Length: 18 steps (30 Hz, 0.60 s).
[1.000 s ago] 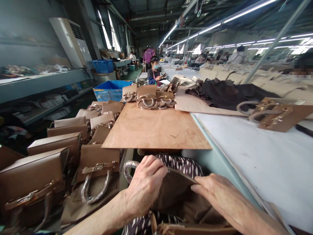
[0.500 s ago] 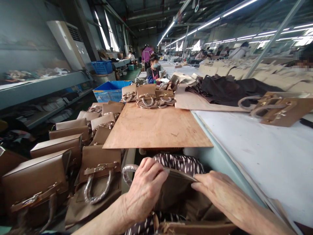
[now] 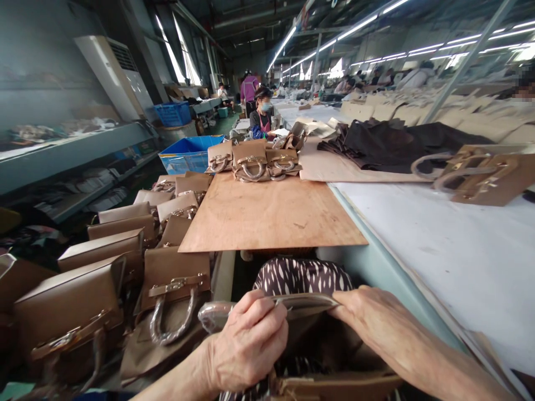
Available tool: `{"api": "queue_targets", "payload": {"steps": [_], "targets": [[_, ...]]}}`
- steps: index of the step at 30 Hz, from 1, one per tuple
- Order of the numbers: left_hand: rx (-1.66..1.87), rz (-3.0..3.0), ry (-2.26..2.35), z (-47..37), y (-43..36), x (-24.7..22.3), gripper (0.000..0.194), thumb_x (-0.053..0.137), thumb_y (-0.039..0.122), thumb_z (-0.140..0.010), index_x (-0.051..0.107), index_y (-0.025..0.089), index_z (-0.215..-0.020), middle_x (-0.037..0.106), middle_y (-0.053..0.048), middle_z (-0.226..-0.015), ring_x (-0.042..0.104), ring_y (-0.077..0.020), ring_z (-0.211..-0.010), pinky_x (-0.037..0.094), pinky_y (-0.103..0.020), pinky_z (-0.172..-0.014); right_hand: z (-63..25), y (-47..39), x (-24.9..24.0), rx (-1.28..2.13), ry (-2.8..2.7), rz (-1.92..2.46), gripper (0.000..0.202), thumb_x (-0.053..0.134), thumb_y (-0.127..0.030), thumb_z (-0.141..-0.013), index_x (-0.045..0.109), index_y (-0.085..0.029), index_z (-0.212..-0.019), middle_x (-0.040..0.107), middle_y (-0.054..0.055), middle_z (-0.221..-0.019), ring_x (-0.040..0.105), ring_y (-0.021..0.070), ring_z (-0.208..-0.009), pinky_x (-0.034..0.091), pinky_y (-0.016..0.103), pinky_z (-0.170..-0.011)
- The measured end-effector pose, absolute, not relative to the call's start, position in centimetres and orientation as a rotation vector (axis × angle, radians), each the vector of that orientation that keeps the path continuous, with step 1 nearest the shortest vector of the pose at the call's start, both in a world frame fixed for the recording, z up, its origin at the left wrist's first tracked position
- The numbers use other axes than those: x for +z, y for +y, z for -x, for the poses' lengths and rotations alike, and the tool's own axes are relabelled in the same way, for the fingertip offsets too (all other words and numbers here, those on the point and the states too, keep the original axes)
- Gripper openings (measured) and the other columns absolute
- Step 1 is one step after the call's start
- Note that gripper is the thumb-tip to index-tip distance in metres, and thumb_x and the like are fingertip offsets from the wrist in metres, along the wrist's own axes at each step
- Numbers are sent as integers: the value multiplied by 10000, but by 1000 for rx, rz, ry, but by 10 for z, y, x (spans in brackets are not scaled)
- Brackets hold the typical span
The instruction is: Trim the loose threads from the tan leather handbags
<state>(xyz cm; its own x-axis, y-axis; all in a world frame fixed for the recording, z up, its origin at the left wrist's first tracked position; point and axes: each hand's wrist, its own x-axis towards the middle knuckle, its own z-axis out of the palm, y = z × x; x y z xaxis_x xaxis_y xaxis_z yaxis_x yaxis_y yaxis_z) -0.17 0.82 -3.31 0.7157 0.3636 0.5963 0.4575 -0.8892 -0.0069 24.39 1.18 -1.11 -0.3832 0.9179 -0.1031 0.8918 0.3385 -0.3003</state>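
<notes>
Fingers of the left hand (image 3: pixel 253 341) and right hand (image 3: pixel 370 312) pinch a brown bag (image 3: pixel 320 328) by its rim (image 3: pixel 307 299), likely the firmest hold on something light and floppy.

Strip lights (image 3: pixel 357 27) and slanted windows (image 3: pixel 188 53) glare against the dim ceiling (image 3: pixel 251 25), while shapes stretch toward the edges.

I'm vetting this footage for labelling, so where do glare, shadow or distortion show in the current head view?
Head view: glare along the long white ceiling tubes, and shine on the clear plastic-wrapped, curved handle beside the left hand; head view: deep shadow inside the open brown fabric bag; head view: the tall white air conditioner leans outward, probably wide-angle stretch.
</notes>
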Motion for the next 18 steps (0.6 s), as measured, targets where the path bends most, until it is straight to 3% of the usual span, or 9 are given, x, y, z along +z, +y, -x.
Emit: {"api": "queue_targets", "payload": {"steps": [9,18], "targets": [[-958,2711,-601,2,11,-32,287,344,70,-867,630,81,-885,654,-119,-943,530,-202,-890,453,-349,-779,-242,12,-9,500,-2462,1770,279,422,-287,-888,589,-259,-667,652,-17,-625,582,167,-571,278,276,-507],[-909,2708,-634,0,2,-30,315,311,72,-877,626,63,-894,658,-128,-947,539,-219,-929,398,-357,-846,-244,13,-13,534,-2471,1704,293,381,-287,-910,618,-254,-742,670,4,-673,594,169,-612,282,281,-531]]}}
